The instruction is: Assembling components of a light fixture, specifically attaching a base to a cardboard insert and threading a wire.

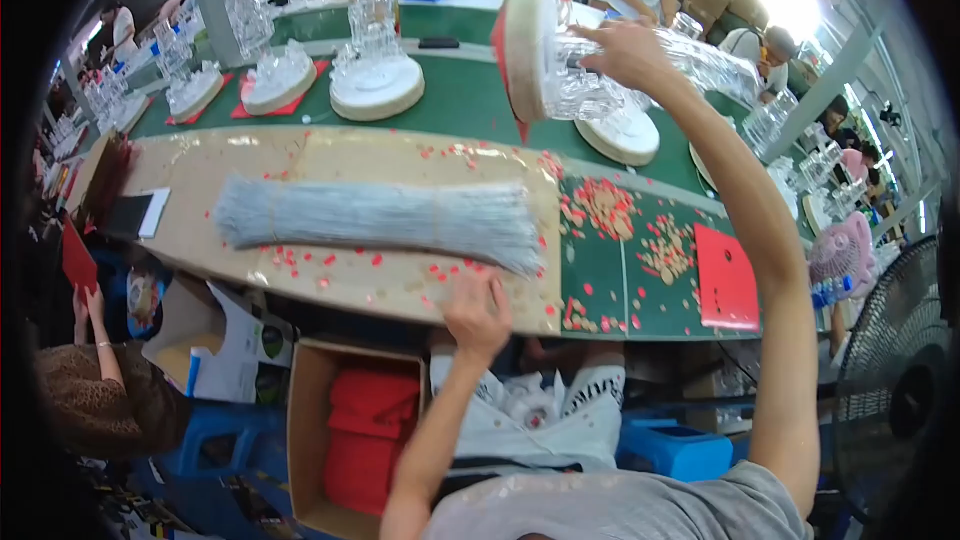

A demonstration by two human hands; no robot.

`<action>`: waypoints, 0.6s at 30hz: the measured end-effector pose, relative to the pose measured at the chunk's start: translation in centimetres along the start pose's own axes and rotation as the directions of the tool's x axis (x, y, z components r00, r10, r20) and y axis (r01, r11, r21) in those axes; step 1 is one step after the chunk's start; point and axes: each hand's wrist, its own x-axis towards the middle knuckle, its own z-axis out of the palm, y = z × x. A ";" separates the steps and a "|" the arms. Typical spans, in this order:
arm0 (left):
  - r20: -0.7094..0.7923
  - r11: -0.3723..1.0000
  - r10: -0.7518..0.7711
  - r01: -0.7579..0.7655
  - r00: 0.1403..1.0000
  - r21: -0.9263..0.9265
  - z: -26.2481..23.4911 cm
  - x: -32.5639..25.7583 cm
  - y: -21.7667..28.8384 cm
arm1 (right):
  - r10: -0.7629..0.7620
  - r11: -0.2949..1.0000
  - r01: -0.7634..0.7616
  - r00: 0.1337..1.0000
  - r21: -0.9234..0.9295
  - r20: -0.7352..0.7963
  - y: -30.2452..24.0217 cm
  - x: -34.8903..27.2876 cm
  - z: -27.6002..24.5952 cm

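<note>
My right hand (630, 55) reaches up to the far right and is closed around a clear plastic tower with a round white base (543, 50). The tower lies tipped on its side above the green belt, its base facing left, with a red sheet (503, 45) against the underside. My left hand (478, 310) is curled closed at the near edge of the cardboard-covered table; whether anything is in its fingers is hidden. Just beyond it lies a thick bundle of thin grey-white strands (380, 214). Small red pieces (290, 262) are scattered around the bundle.
Several similar towers on white bases (377, 88) stand along the green belt (450, 90). Right of the cardboard lie loose red and tan pieces (605, 205) and a red sheet (726, 280). A box of red items (375, 420) stands below; a black fan (900, 390) is at right.
</note>
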 end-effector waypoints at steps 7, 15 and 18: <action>-0.044 0.991 0.053 -0.047 0.998 0.125 -0.8 0.4 0.0 | -0.156 0.899 0.228 0.965 -0.374 0.213 -7.3 15.9 12.4; 0.101 0.992 0.057 -0.068 0.993 0.105 -1.7 1.3 -0.7 | -0.554 0.811 0.549 0.832 -0.204 0.034 -12.3 19.9 12.0; 0.123 0.993 0.059 -0.071 0.991 0.093 -1.9 1.1 -0.5 | -0.328 0.930 0.350 0.662 -0.109 -0.673 -2.7 18.3 6.1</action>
